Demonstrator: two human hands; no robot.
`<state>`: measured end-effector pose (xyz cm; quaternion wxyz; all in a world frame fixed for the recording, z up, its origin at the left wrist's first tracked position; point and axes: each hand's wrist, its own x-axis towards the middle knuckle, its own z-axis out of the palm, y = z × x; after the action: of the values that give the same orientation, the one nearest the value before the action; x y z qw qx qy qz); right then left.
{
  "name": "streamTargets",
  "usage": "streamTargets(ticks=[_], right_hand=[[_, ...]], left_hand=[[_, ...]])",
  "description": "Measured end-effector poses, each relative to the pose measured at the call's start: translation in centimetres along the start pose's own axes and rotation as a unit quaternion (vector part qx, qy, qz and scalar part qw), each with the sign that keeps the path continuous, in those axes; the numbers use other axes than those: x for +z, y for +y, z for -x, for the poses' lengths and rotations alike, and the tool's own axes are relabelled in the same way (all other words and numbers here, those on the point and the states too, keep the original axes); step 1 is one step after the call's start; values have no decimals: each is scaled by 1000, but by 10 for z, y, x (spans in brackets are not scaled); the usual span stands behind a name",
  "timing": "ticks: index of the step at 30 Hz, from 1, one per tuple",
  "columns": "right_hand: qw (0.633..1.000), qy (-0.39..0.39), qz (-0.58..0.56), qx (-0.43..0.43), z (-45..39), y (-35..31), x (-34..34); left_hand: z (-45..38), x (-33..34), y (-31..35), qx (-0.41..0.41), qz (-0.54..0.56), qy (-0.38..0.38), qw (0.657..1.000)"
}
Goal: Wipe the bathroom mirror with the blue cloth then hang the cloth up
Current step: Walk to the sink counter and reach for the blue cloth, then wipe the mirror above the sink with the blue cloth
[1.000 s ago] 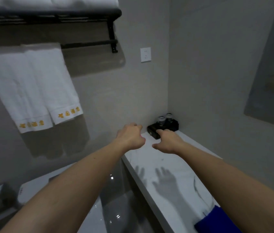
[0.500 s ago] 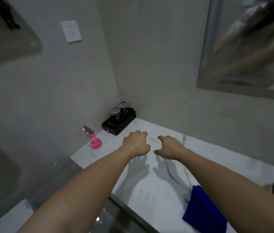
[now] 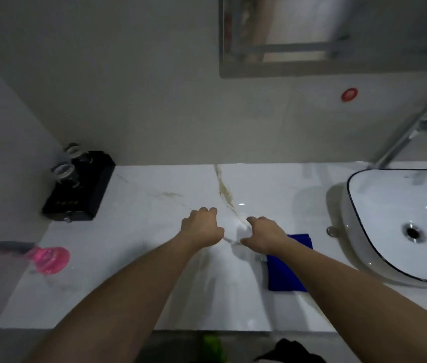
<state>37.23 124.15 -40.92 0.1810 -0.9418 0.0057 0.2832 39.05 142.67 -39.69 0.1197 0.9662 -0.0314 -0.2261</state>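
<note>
Both hands over the white bench mid-frame, left hand (image 3: pixel 201 226) and right hand (image 3: pixel 266 237) with loose empty grip, blue cloth (image 3: pixel 285 268) lying flat under the right wrist, mirror (image 3: pixel 338 35) top right

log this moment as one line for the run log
left hand: empty | right hand: empty | blue cloth: on counter, under right forearm | mirror: unwiped

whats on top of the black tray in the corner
Two clear glasses stand on the far end of the black tray, one behind the other. The rest of its top looks bare. Whether the glasses hold anything is too blurred to tell.
</note>
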Motion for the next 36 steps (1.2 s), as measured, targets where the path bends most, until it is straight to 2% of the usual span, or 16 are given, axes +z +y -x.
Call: streamTargets(ticks=[9, 14, 17, 26, 36], right_hand=[[993, -14, -20, 116, 20, 50, 55], [989, 12, 30, 147, 21, 66, 65], [985, -17, 38, 170, 18, 74, 67], [992, -1, 51, 115, -1, 105, 61], [997, 23, 19, 70, -13, 104, 57]], left_hand=[[-21, 54, 14, 76, -33, -66, 994], [-24, 72, 19, 80, -47, -82, 992], [-25, 79, 22, 78, -48, -87, 992], [-36, 80, 49, 63, -77, -99, 990], [-47, 81, 80, 42, -74, -92, 992]])
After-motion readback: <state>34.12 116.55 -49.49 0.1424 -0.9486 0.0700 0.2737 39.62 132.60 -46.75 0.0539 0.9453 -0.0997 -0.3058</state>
